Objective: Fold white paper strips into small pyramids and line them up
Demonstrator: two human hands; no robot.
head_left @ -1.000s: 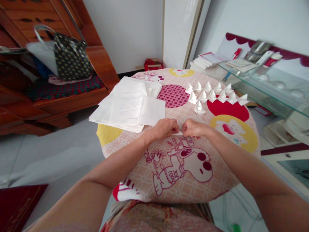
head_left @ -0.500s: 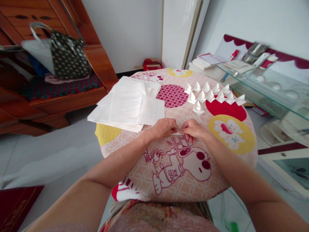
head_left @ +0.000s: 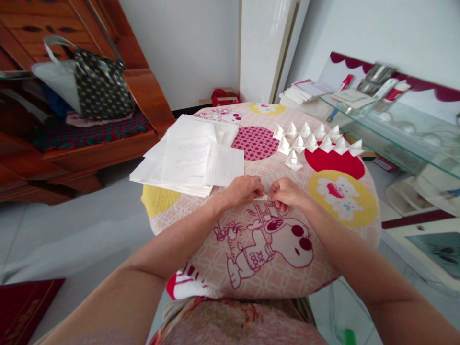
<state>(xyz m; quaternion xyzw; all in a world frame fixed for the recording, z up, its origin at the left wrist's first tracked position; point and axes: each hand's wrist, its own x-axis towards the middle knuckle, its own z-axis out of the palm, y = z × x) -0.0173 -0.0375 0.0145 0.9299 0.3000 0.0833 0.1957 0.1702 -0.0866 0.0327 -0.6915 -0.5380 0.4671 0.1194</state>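
My left hand point(head_left: 247, 188) and my right hand point(head_left: 285, 192) meet over the middle of the round table, fingers closed in a pinch. Between them is a small folded piece of white paper point(head_left: 265, 197), mostly hidden by the fingers. Just left of my left hand lies a spread pile of white paper sheets point(head_left: 187, 153), some with printed text. Beyond my right hand stand several folded paper boats point(head_left: 312, 142) in two rows, with one paper boat point(head_left: 293, 161) set apart nearer to me.
A patterned cloth point(head_left: 201, 235) covers the table. At the right is a glass shelf point(head_left: 395, 134) carrying cups and a paper stack point(head_left: 305, 90). On the left a wooden bench point(head_left: 93, 146) holds a dotted bag point(head_left: 102, 86).
My hands stay almost in place, still pinching the paper; a little more of its white shows between the fingers. The whole view has shifted slightly.
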